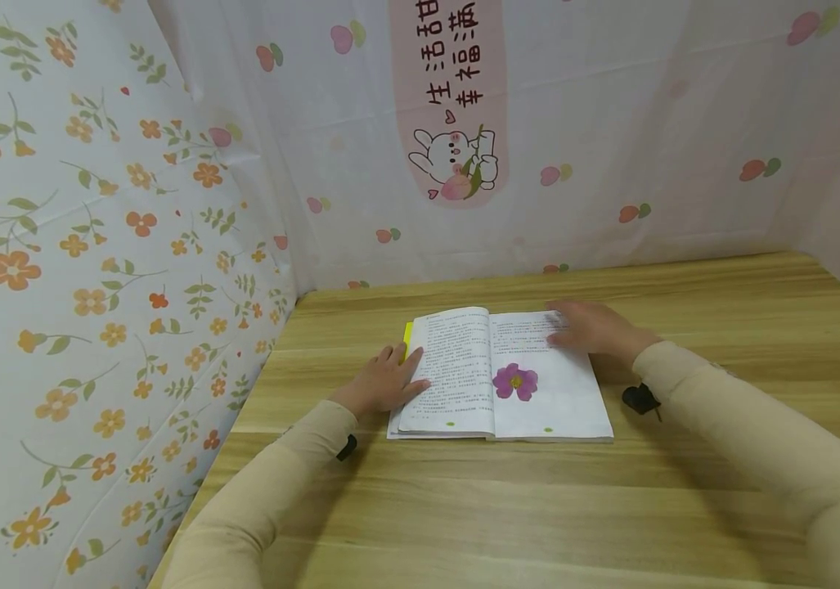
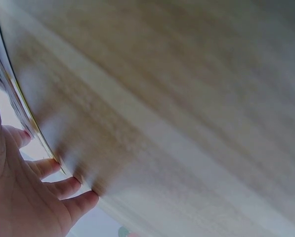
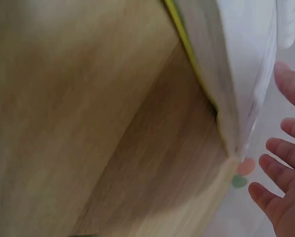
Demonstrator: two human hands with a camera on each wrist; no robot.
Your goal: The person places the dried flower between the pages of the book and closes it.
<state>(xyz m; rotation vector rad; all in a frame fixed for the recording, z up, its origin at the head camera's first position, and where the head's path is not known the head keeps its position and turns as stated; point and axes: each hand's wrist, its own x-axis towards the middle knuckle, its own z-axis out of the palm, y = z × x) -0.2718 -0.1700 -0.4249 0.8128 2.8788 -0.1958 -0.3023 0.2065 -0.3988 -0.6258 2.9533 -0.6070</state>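
Observation:
An open book (image 1: 456, 376) with printed pages lies on the wooden table. A flat purple flower (image 1: 515, 382) with a yellow centre is on its right page, below the printed lines. At the book's left edge rests my left hand (image 1: 383, 383), thumb over the page. The left wrist view shows that hand's fingers (image 2: 80, 203) spread, fingertips at the table surface beside the book. My right hand (image 1: 592, 329), blurred in the head view, is at the upper right edge of the right page. In the right wrist view its fingers (image 3: 278, 173) are extended and apart, holding nothing.
A yellow strip (image 1: 408, 337) shows at the book's upper left edge. Dark pieces (image 1: 640, 399) sit at both wrists. Behind the wooden table (image 1: 537, 507) hangs a pale printed cloth (image 1: 581, 98), and a floral cloth (image 1: 96, 327) stands along the left.

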